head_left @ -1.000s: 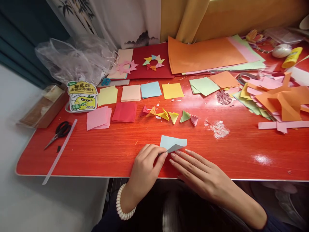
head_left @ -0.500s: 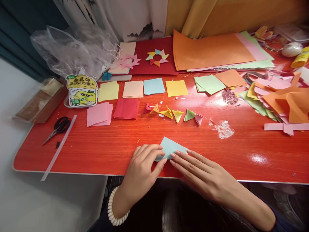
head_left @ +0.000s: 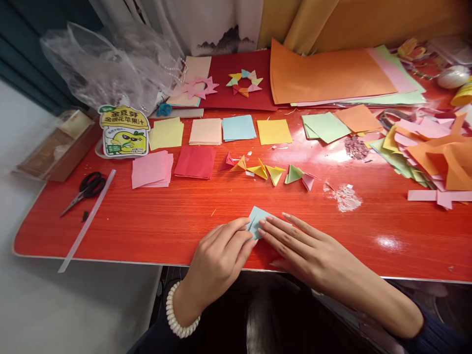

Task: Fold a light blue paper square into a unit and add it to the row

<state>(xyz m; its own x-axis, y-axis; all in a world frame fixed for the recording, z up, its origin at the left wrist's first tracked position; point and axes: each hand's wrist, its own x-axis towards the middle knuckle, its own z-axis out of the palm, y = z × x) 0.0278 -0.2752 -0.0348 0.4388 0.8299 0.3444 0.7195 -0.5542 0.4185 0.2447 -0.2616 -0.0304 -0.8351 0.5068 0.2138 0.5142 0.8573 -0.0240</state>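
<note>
A light blue paper (head_left: 258, 215), partly folded, lies on the red table (head_left: 147, 221) near its front edge. My left hand (head_left: 221, 253) pinches the paper's left part between thumb and fingers, where a folded flap shows. My right hand (head_left: 308, 253) lies flat across the paper's right part, its fingers outstretched and hiding much of it. Just beyond is a row of small folded paper pieces (head_left: 275, 173) in red, orange, yellow, green and pink.
Stacks of square paper, among them a red stack (head_left: 195, 162) and a blue stack (head_left: 239, 128), stand behind. Scissors (head_left: 86, 191) and a pale strip (head_left: 88, 221) lie left. Paper scraps (head_left: 438, 152) heap up at right. Two paper rings, one multicoloured (head_left: 244, 82), rest on red sheets.
My left fingers have folded the blue paper's left part inward, and a flap edge now shows. My right hand has slid slightly over the paper. The whole view has shifted a little.
</note>
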